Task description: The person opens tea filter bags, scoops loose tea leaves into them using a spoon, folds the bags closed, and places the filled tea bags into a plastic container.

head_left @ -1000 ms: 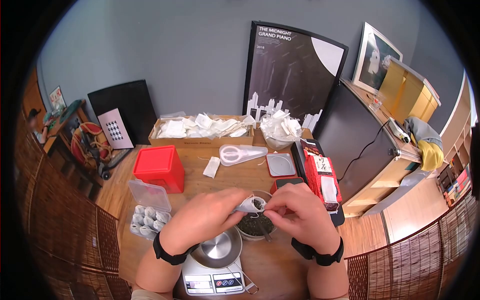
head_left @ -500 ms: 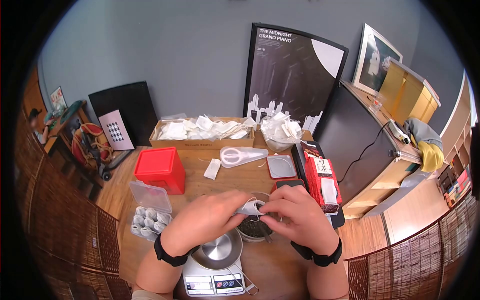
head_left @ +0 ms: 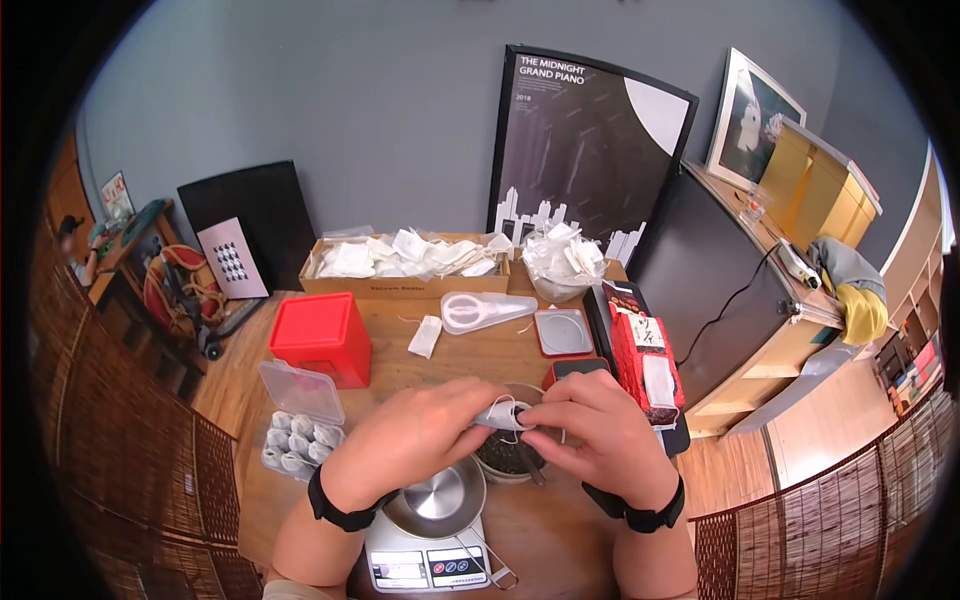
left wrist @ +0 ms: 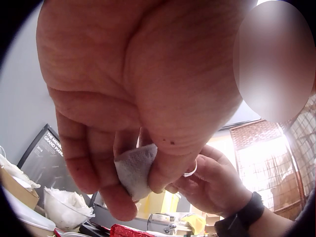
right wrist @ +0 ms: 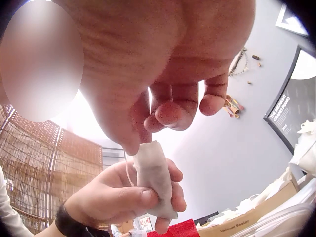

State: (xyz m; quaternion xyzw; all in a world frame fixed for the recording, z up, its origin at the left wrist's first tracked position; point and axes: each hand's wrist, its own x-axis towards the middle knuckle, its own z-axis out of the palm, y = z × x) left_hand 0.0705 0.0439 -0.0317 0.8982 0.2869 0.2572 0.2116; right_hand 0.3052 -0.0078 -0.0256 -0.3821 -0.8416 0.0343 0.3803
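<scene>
My left hand (head_left: 415, 430) grips a white drawstring tea bag (head_left: 496, 414) between thumb and fingers. In the right wrist view the filled bag (right wrist: 152, 173) stands tilted, its top edge at my right fingertips. The thumb and index finger of my right hand (head_left: 605, 435) pinch the bag's mouth, and a thin white string loops beside them. Beneath both hands is a bowl (head_left: 512, 478) of dark loose tea leaves with a spoon (head_left: 536, 474) in it. A steel pan (head_left: 436, 500) sits on a white digital scale (head_left: 400, 575) below my left wrist.
At left, a clear box holds several filled tea bags (head_left: 298, 440) beside a red canister (head_left: 322, 340). Behind lie a single bag (head_left: 425, 337), cased scissors (head_left: 485, 312) and a cardboard box (head_left: 400, 287) of white bags. A red tea packet (head_left: 645, 350) lies to the right.
My right hand has moved slightly left and turned over the bag's mouth. The leaves that showed inside the mouth are now covered, and the string stands up in a loop. My left hand is nearly still.
</scene>
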